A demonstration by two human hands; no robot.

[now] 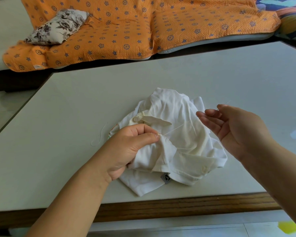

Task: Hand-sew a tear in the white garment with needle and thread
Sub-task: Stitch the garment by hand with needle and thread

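The left hand [132, 147] pinches a raised fold of the white shirt [186, 142] between thumb and forefinger, with the other fingers curled under the cloth to hold it up off the table [75, 108]. The right hand [237, 127] hangs in the air to the right of the shirt, palm turned inward. Its thumb and forefinger are closed on the needle [226, 103], whose thin tip sticks out past the fingertips, and the remaining fingers are spread loose. Between the two hands the thread [175, 128] runs in a straight, taut line from the pinched fold up toward the right hand.

The shirt lies crumpled near the front middle of the table, collar and button strip showing, with a small dark label [165, 178] at its near edge. A loose curl of thread [100, 135] lies on the table just left of it.

Since the thread comes out of the cloth at the pinch, the sewing looks under way — at least one pass of the needle seems made, with the slack drawn out. The tear itself is hidden in the fold, so I cannot tell how much of it is closed. More stitches, a knot and a cut likely remain.

Behind the table stands a sofa under an orange cover [143, 31], with a flowered cushion [58, 26] on it.
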